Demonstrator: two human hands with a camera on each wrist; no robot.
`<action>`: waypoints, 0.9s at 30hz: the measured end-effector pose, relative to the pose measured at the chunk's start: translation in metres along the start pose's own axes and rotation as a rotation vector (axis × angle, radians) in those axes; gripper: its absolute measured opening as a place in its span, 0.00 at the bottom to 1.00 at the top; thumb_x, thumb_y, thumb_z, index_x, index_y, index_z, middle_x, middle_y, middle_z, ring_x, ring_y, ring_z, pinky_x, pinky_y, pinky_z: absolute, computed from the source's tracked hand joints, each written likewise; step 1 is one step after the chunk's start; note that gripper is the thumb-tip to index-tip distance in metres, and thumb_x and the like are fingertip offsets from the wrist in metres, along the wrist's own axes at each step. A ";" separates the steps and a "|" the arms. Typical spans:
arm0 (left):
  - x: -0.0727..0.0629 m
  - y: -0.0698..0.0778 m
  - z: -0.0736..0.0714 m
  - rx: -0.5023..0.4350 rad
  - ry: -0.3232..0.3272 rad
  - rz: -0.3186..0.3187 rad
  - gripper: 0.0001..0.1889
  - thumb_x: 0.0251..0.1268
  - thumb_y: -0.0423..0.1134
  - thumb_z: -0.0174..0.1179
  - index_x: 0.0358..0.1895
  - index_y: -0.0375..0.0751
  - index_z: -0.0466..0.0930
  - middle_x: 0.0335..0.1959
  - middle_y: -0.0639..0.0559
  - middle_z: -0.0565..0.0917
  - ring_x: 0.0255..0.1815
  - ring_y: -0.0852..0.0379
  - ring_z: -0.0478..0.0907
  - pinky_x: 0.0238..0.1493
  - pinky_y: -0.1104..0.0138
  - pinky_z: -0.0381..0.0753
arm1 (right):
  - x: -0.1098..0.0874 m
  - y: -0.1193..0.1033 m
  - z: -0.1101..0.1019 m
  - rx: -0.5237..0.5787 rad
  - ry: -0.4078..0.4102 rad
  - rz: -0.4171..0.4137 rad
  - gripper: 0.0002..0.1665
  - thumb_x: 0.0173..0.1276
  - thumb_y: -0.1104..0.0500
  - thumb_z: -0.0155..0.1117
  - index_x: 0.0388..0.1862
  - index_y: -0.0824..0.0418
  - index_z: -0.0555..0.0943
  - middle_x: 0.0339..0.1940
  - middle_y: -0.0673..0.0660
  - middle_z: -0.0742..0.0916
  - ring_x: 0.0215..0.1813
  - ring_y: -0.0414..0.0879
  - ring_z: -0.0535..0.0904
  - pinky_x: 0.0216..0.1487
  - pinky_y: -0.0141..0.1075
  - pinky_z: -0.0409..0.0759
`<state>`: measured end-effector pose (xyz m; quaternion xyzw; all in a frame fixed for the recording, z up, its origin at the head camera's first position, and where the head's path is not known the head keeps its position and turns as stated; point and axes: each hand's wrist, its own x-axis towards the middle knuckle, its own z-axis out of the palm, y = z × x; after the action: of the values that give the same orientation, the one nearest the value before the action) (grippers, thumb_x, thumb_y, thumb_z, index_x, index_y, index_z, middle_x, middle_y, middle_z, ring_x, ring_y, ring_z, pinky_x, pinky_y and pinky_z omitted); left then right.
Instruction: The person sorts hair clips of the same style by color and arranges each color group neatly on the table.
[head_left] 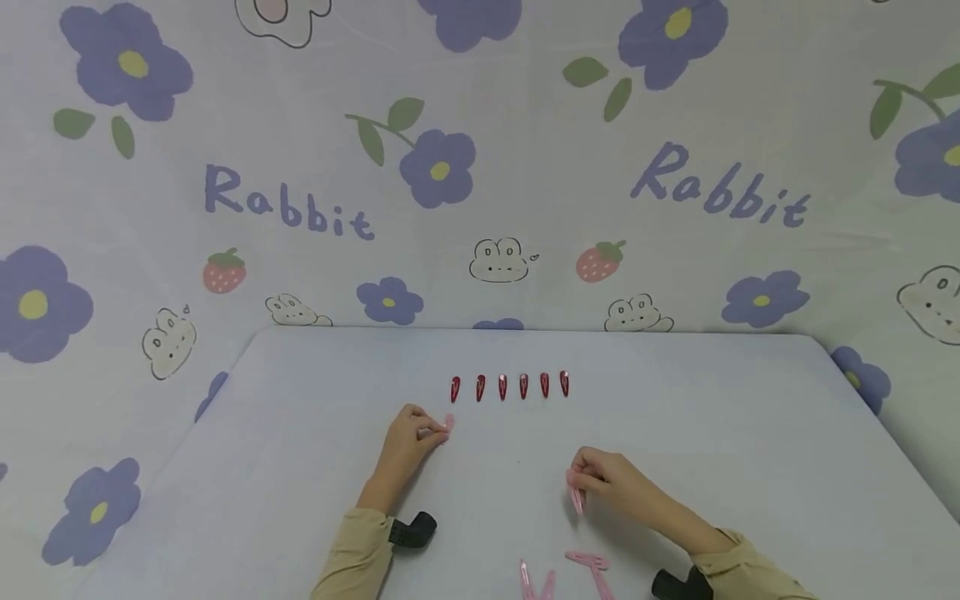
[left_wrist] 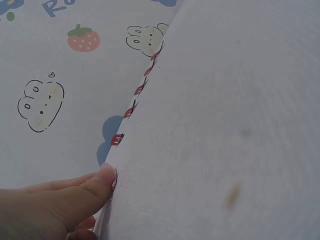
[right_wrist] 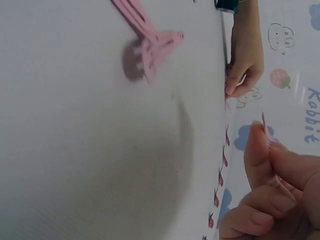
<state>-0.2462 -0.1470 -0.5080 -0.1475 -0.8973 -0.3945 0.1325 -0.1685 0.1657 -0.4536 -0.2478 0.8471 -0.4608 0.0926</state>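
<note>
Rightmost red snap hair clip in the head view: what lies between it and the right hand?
The head view shows only bare white tabletop between the right hand and that rightmost red snap hair clip.

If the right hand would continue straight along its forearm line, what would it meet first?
Probably the red clips, near the left end of their row. The right hand seems raised, so it might pass over them.
</note>
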 end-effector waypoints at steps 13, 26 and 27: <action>-0.001 0.003 0.001 0.005 0.008 -0.001 0.05 0.44 0.34 0.68 0.23 0.38 0.81 0.31 0.51 0.70 0.31 0.55 0.70 0.34 0.62 0.72 | 0.044 0.000 -0.003 -0.075 0.043 0.043 0.07 0.57 0.68 0.61 0.32 0.65 0.72 0.22 0.49 0.76 0.26 0.41 0.67 0.26 0.33 0.67; -0.001 0.001 0.000 0.017 0.007 -0.001 0.07 0.45 0.35 0.68 0.20 0.38 0.80 0.31 0.51 0.70 0.28 0.56 0.68 0.31 0.64 0.71 | 0.086 0.005 0.018 0.068 0.123 0.123 0.07 0.52 0.63 0.68 0.23 0.65 0.79 0.19 0.51 0.81 0.27 0.41 0.73 0.29 0.35 0.68; -0.001 0.001 0.001 0.021 0.006 -0.003 0.07 0.45 0.35 0.68 0.20 0.38 0.79 0.31 0.50 0.70 0.28 0.57 0.68 0.30 0.65 0.71 | 0.089 0.005 0.020 0.076 0.126 0.127 0.07 0.52 0.63 0.69 0.23 0.65 0.79 0.19 0.51 0.81 0.27 0.41 0.73 0.29 0.35 0.68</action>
<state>-0.2450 -0.1461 -0.5087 -0.1437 -0.9011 -0.3858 0.1362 -0.2389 0.1082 -0.4625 -0.1605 0.8471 -0.5006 0.0773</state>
